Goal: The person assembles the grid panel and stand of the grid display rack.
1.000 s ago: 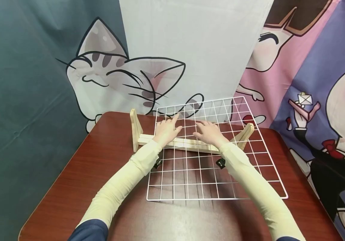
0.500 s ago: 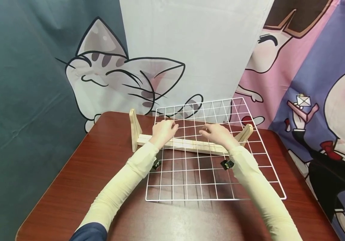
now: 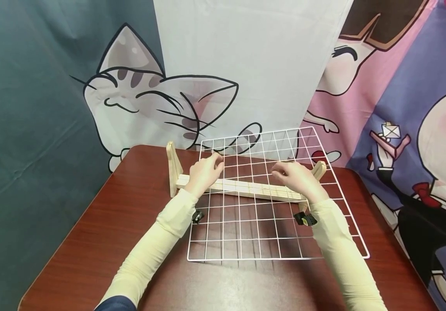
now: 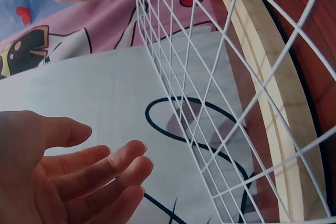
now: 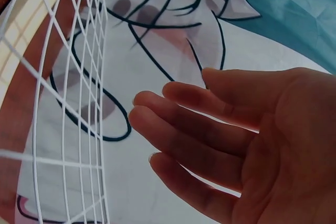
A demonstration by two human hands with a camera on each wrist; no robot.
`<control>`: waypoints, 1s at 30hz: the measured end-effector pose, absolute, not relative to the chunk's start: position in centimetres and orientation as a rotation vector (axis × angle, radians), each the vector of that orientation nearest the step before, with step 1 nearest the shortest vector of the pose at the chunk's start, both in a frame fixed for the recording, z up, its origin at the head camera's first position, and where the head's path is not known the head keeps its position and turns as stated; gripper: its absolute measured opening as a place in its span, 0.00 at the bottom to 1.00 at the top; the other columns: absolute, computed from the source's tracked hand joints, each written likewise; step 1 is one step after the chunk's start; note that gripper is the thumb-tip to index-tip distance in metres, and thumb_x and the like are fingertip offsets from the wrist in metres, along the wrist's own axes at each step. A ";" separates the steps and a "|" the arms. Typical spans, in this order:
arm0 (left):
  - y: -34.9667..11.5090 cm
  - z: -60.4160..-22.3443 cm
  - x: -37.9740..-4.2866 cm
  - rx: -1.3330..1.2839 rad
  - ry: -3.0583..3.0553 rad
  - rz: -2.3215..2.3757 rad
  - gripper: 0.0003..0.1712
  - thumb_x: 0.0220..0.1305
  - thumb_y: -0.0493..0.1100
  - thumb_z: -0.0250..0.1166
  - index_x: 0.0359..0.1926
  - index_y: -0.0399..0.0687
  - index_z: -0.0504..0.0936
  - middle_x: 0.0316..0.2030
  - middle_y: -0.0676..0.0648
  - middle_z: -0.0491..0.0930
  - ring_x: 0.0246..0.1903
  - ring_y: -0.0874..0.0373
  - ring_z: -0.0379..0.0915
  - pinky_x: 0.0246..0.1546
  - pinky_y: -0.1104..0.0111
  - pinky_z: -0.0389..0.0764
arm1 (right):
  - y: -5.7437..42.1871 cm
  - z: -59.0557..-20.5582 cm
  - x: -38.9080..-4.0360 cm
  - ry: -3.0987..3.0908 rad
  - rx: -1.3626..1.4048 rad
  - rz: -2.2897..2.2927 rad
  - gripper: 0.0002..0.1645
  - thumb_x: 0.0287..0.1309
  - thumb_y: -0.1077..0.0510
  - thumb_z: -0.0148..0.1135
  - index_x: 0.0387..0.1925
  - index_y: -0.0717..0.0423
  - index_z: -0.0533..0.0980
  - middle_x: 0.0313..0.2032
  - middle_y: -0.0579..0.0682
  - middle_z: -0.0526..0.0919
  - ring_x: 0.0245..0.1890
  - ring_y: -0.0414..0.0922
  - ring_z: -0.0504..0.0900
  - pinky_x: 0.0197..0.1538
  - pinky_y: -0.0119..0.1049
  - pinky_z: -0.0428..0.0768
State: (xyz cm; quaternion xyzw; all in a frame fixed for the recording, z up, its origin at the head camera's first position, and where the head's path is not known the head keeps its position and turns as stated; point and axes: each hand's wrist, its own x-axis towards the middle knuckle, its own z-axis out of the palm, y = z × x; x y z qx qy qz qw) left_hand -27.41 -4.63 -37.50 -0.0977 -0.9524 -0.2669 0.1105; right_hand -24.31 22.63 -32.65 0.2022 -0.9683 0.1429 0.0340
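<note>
A white wire grid panel (image 3: pixel 250 238) lies over a pale wooden stand (image 3: pixel 242 190), its far side higher than its near edge. My left hand (image 3: pixel 203 172) is above the panel's left part, and my right hand (image 3: pixel 297 177) is above its right part. In the left wrist view, loosely bent fingers (image 4: pixel 105 171) hold nothing and stay apart from the wires. The right wrist view likewise has relaxed fingers (image 5: pixel 194 135) beside the grid with nothing between them. Part of the stand's right upright (image 3: pixel 318 169) is hidden behind the right hand.
The stand's left upright (image 3: pixel 172 166) rises beyond the panel's left edge. Everything rests on a reddish-brown table (image 3: pixel 102 242). Behind it hangs a printed cloth backdrop (image 3: pixel 246 56) with cartoon figures. Small black wrist cameras (image 3: pixel 305 219) hang beneath the sleeves.
Both hands have moved apart, the left toward the left and the right toward the right, and a little nearer. Their fingers are more bent than before. The panel and stand appear still.
</note>
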 end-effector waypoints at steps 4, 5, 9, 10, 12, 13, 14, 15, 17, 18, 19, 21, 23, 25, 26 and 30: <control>-5.4 -38.1 -26.9 -0.269 -2.800 -0.787 0.15 0.67 0.50 0.55 0.51 0.54 0.79 0.31 0.51 0.85 0.30 0.48 0.82 0.24 0.59 0.76 | 23.9 -32.9 -23.4 -2.977 0.640 0.423 0.11 0.65 0.57 0.56 0.42 0.58 0.80 0.28 0.49 0.83 0.25 0.41 0.77 0.35 0.42 0.75; -5.6 -38.2 -26.9 -0.267 -2.809 -0.786 0.16 0.67 0.50 0.55 0.51 0.54 0.79 0.30 0.50 0.85 0.30 0.47 0.82 0.24 0.58 0.76 | 24.1 -33.0 -23.1 -2.972 0.646 0.421 0.10 0.65 0.58 0.57 0.41 0.58 0.80 0.27 0.49 0.83 0.25 0.41 0.76 0.34 0.41 0.74; -6.4 -38.9 -26.9 -0.262 -2.837 -0.788 0.18 0.67 0.52 0.55 0.53 0.53 0.78 0.31 0.50 0.86 0.30 0.46 0.82 0.24 0.58 0.76 | 25.2 -33.3 -22.2 -2.947 0.647 0.419 0.08 0.64 0.59 0.58 0.39 0.58 0.81 0.28 0.49 0.84 0.27 0.42 0.78 0.35 0.44 0.76; -6.6 -39.0 -26.9 -0.262 -2.841 -0.788 0.18 0.67 0.52 0.55 0.53 0.53 0.78 0.32 0.50 0.86 0.30 0.46 0.82 0.24 0.58 0.76 | 25.4 -33.2 -21.9 -2.943 0.638 0.419 0.08 0.64 0.59 0.58 0.40 0.57 0.81 0.28 0.50 0.84 0.28 0.44 0.80 0.36 0.46 0.77; -6.9 -39.1 -26.9 -0.262 -2.849 -0.795 0.18 0.67 0.52 0.55 0.53 0.53 0.79 0.33 0.50 0.87 0.30 0.48 0.83 0.24 0.60 0.75 | 25.9 -33.2 -21.6 -2.939 0.613 0.416 0.09 0.65 0.58 0.57 0.41 0.57 0.81 0.31 0.51 0.86 0.32 0.47 0.83 0.39 0.49 0.78; -7.0 -39.1 -26.8 -0.262 -2.849 -0.796 0.18 0.67 0.52 0.55 0.52 0.53 0.79 0.33 0.50 0.87 0.31 0.48 0.83 0.24 0.60 0.75 | 26.1 -33.1 -21.4 -2.940 0.599 0.414 0.10 0.65 0.58 0.57 0.41 0.57 0.81 0.32 0.52 0.86 0.33 0.48 0.84 0.40 0.51 0.78; -7.1 -39.1 -26.8 -0.263 -2.849 -0.802 0.17 0.67 0.52 0.55 0.52 0.53 0.80 0.33 0.50 0.87 0.31 0.48 0.83 0.24 0.60 0.75 | 26.4 -33.0 -21.3 -2.937 0.586 0.413 0.10 0.65 0.57 0.57 0.42 0.57 0.81 0.33 0.53 0.87 0.34 0.49 0.85 0.40 0.52 0.78; -7.2 -39.1 -26.7 -0.263 -2.849 -0.809 0.17 0.67 0.52 0.55 0.51 0.53 0.81 0.34 0.50 0.87 0.31 0.48 0.83 0.24 0.60 0.75 | 26.7 -33.0 -21.1 -2.935 0.568 0.410 0.11 0.65 0.57 0.57 0.43 0.57 0.81 0.34 0.54 0.87 0.34 0.50 0.85 0.39 0.52 0.78; -7.3 -39.2 -26.6 -0.256 -2.849 -0.821 0.16 0.67 0.52 0.55 0.50 0.53 0.82 0.33 0.50 0.87 0.32 0.48 0.83 0.25 0.59 0.75 | 27.3 -32.9 -20.9 -2.932 0.535 0.414 0.11 0.66 0.56 0.57 0.43 0.56 0.81 0.35 0.55 0.87 0.33 0.50 0.85 0.37 0.51 0.78; -7.4 -39.3 -26.5 -0.251 -2.851 -0.824 0.16 0.67 0.53 0.55 0.49 0.54 0.82 0.33 0.50 0.87 0.32 0.47 0.83 0.25 0.59 0.75 | 27.7 -32.9 -20.8 -2.933 0.519 0.418 0.11 0.65 0.56 0.57 0.43 0.56 0.81 0.35 0.55 0.87 0.32 0.50 0.84 0.36 0.50 0.77; -7.5 -39.4 -26.5 -0.248 -2.851 -0.824 0.16 0.67 0.53 0.55 0.49 0.53 0.82 0.33 0.50 0.87 0.32 0.48 0.83 0.25 0.59 0.75 | 28.0 -32.9 -20.7 -2.935 0.501 0.422 0.10 0.65 0.56 0.57 0.43 0.55 0.81 0.36 0.56 0.87 0.32 0.51 0.84 0.36 0.50 0.77; -7.6 -39.6 -26.5 -0.248 -2.856 -0.821 0.16 0.67 0.52 0.55 0.48 0.53 0.82 0.33 0.50 0.87 0.32 0.48 0.83 0.26 0.59 0.75 | 28.8 -32.9 -20.4 -2.945 0.456 0.424 0.11 0.66 0.55 0.57 0.44 0.55 0.81 0.34 0.56 0.87 0.32 0.51 0.83 0.35 0.50 0.76; -7.8 -40.0 -26.5 -0.252 -2.858 -0.812 0.17 0.67 0.52 0.55 0.48 0.51 0.82 0.33 0.49 0.87 0.33 0.48 0.84 0.28 0.58 0.76 | 29.4 -32.9 -20.2 -2.960 0.407 0.431 0.13 0.66 0.54 0.56 0.45 0.55 0.81 0.34 0.56 0.87 0.33 0.52 0.83 0.35 0.51 0.76; -8.1 -40.3 -26.5 -0.260 -2.857 -0.815 0.16 0.67 0.51 0.55 0.48 0.50 0.82 0.35 0.47 0.88 0.35 0.48 0.84 0.31 0.57 0.77 | 29.9 -32.8 -19.9 -2.966 0.367 0.435 0.14 0.67 0.54 0.55 0.46 0.56 0.81 0.33 0.56 0.87 0.33 0.53 0.83 0.35 0.51 0.76; -8.2 -40.4 -26.5 -0.262 -2.858 -0.821 0.16 0.67 0.51 0.55 0.48 0.50 0.82 0.36 0.46 0.88 0.35 0.47 0.84 0.32 0.56 0.78 | 30.2 -32.8 -19.7 -2.970 0.345 0.438 0.15 0.67 0.53 0.55 0.47 0.57 0.80 0.33 0.57 0.87 0.34 0.55 0.84 0.36 0.52 0.76; -8.8 -40.5 -26.4 -0.246 -2.872 -0.834 0.16 0.67 0.50 0.55 0.48 0.48 0.82 0.37 0.44 0.88 0.37 0.44 0.84 0.34 0.54 0.78 | 31.0 -33.0 -19.3 -2.963 0.292 0.449 0.15 0.67 0.53 0.54 0.47 0.58 0.80 0.34 0.58 0.87 0.38 0.59 0.84 0.38 0.55 0.76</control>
